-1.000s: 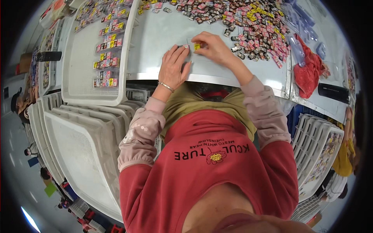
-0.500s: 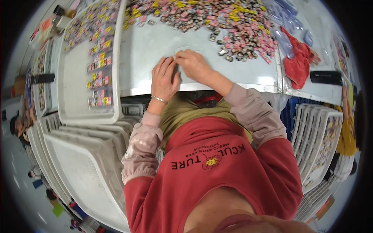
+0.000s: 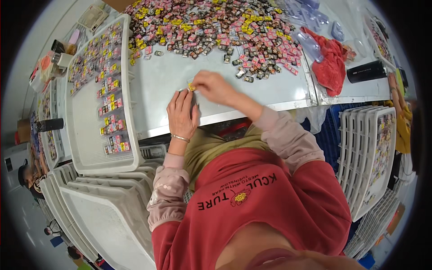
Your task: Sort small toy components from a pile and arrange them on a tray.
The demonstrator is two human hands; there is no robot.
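My left hand [image 3: 182,112] lies flat on the white table, fingers stretched forward and thumb apart. Its fingertips touch the near edge of a small clear plastic tray [image 3: 182,89]. Over the tray's right end, my right hand [image 3: 215,87] is closed with its fingers curled together, slightly smeared by motion. A small yellow piece [image 3: 191,86] shows in the tray right by the right fingertips. What those fingers pinch, if anything, is hidden.
A broad heap of small pink, black and yellow pieces [image 3: 211,33] covers the table's far side. At left, a white tray [image 3: 85,148] bears rows of filled clear packs [image 3: 111,105]. A red cloth [image 3: 330,65] and black cylinder [image 3: 366,72] lie right. White crates [image 3: 108,216] stack below.
The view has shifted, showing more of the heap. My right hand has parted slightly from the left, and a yellow piece now shows between them in the clear tray.
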